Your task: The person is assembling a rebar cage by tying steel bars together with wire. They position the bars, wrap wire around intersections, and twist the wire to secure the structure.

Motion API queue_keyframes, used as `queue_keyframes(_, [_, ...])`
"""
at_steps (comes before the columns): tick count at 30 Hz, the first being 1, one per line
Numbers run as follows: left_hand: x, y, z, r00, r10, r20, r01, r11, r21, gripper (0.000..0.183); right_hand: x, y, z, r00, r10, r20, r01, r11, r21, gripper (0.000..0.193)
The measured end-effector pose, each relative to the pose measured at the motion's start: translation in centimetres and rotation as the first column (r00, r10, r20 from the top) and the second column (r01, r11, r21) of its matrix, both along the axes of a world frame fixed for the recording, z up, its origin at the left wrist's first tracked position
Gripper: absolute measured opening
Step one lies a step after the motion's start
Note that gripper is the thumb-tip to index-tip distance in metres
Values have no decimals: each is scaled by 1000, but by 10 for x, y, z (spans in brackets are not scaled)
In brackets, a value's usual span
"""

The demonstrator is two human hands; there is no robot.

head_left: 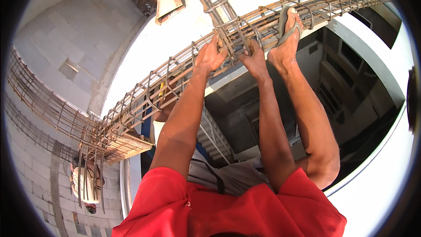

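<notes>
A long rebar cage (173,63) of rusty bars and stirrups crosses in front of me, above a deep opening. A second, narrower rebar cage (215,1) meets it from the far side. At this junction my left hand (212,55) is closed around the bars. Just to its right, my right hand (254,60) has its fingers bent and pinched against the bars; whatever lies between them is too small to make out. My right foot, in a flip-flop (283,27), rests on the long cage to the right of my hands.
Below the cage drops a dark opening (232,114) with stairs (215,134). A wooden formwork box (131,147) sits under the cage's left end. Another person (87,182) is far below at left; one more is partly hidden behind my left arm. A wooden box (169,2) stands beyond.
</notes>
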State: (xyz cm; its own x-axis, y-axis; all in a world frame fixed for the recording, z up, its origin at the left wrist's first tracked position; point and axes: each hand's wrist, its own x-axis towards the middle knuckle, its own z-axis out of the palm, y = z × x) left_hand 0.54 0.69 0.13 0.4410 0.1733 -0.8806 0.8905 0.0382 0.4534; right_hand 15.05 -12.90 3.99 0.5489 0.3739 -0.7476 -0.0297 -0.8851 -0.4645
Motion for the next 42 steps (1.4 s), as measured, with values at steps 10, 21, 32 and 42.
queue_keyframes(10, [0, 0, -7, 999, -30, 25, 29, 999, 17, 85, 4, 3, -5, 981, -193, 10, 193, 981, -11, 7])
queue_keyframes(21, [1, 1, -7, 1000, -29, -9, 29, 1000, -5, 77, 13, -5, -31, 899, -423, -113, 438, 877, 196, 11])
queue_keyframes(32, [0, 2, 0, 999, 31, -25, -31, 999, -5, 81, 2, 2, -34, 818, -575, 1, 558, 794, 239, 17])
queue_keyframes(42, [0, 4, 1, 996, 74, -39, -76, 996, -42, 79, 27, 2, -21, 806, -545, -231, 575, 813, 91, 12])
